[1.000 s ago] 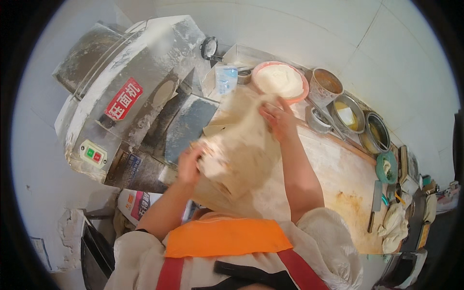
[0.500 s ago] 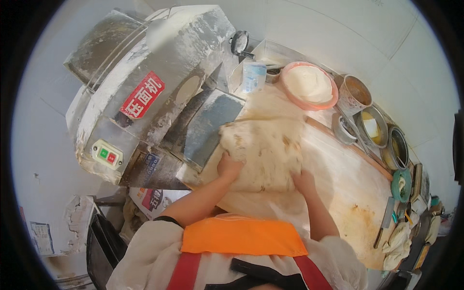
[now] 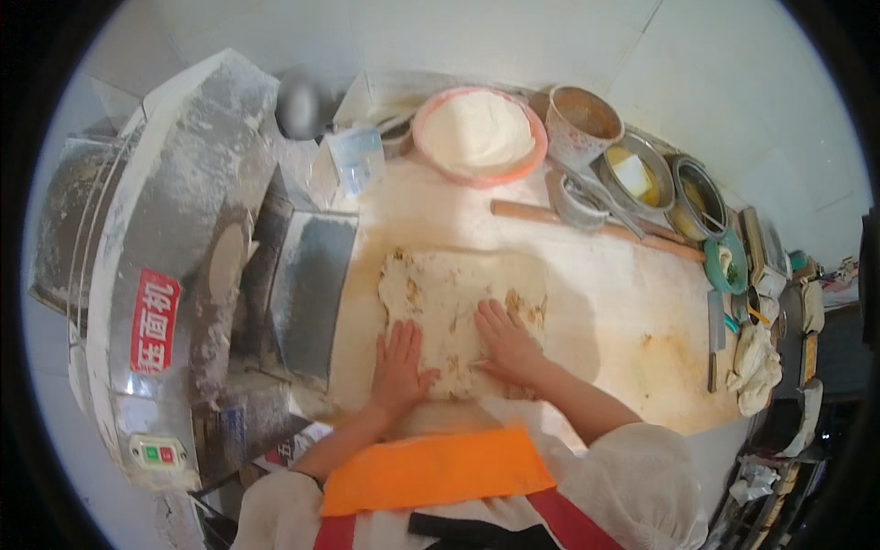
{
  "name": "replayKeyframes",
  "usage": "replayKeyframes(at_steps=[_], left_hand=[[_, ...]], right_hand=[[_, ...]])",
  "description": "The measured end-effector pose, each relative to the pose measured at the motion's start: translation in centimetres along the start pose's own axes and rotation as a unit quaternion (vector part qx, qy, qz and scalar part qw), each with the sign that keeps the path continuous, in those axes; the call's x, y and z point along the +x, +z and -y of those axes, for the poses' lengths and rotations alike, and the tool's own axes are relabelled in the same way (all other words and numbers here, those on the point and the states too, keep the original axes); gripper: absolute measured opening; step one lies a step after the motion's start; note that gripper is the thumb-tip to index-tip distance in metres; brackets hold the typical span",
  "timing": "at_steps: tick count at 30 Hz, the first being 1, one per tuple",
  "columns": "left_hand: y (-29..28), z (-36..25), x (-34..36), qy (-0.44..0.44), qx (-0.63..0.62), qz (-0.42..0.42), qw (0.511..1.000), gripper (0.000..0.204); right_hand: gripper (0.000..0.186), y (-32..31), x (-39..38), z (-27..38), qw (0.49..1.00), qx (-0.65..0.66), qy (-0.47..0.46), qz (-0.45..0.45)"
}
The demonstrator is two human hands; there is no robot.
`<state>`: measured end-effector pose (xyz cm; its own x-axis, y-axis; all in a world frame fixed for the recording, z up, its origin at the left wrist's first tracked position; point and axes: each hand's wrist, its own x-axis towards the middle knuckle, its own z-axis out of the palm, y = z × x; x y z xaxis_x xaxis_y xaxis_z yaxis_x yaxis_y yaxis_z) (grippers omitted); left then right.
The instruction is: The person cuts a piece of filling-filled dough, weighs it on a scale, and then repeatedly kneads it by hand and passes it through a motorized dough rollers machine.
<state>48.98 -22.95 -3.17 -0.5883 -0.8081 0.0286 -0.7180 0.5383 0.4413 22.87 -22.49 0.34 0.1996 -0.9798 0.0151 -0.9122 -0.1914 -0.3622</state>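
Observation:
A wide, flat sheet of pale dough (image 3: 449,284) with brown-yellow streaks lies on the floured work board in front of me. My left hand (image 3: 401,367) rests flat on the dough's near left part, fingers stretched forward and thumb out to the side. On the right half of the sheet my right hand (image 3: 507,342) lies palm down with its fingers extended. Neither hand grips anything. A soft shadow falls on the board (image 3: 632,302) to the right of the dough.
Left stands a floury metal dough-pressing machine (image 3: 174,229) with a grey tray (image 3: 312,293). Behind the dough are a pink basin (image 3: 536,151) of flour, a rolling pin (image 3: 541,216), a white tub (image 3: 587,110) and metal pots (image 3: 660,170). At right lie a cleaver (image 3: 716,321) and a cloth (image 3: 756,367).
Both hands have gone from holding the dough's edges to lying flat on it. The dough, blurred and lifted before, now lies flat. My view has turned and shifted right.

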Motion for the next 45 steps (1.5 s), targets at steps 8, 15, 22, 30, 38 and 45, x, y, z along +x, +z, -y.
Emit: replayKeyframes(at_steps=[8,15,22,30,38,45], left_hand=[[-0.9,0.2,1.2,-0.016,0.021,0.033,0.999,0.084],[-0.6,0.7,1.3,-0.006,0.065,0.073,0.995,0.087],[-0.2,0.5,1.5,-0.014,0.072,0.045,0.996,0.084],[-2.4,2.4,2.6,-0.300,-0.143,-0.119,0.936,0.053],[-2.6,2.1,3.3,-0.378,-0.342,0.096,0.855,0.056],[-8.5,1.6,5.9,-0.227,-0.505,-0.094,0.828,0.048]], right_hand=[[0.030,-4.9,28.6,-11.3,0.951,0.137,0.060,-0.270],[0.043,-4.6,31.5,-9.3,0.863,0.447,0.232,-0.042],[0.025,-1.8,13.2,-9.8,0.941,0.162,0.263,-0.141],[0.033,6.4,1.8,6.3,0.942,0.094,-0.322,0.004],[0.039,3.3,-12.4,-3.1,0.881,0.222,0.404,-0.111],[0.032,-5.6,-2.6,0.0,0.418,0.855,0.268,-0.152]])
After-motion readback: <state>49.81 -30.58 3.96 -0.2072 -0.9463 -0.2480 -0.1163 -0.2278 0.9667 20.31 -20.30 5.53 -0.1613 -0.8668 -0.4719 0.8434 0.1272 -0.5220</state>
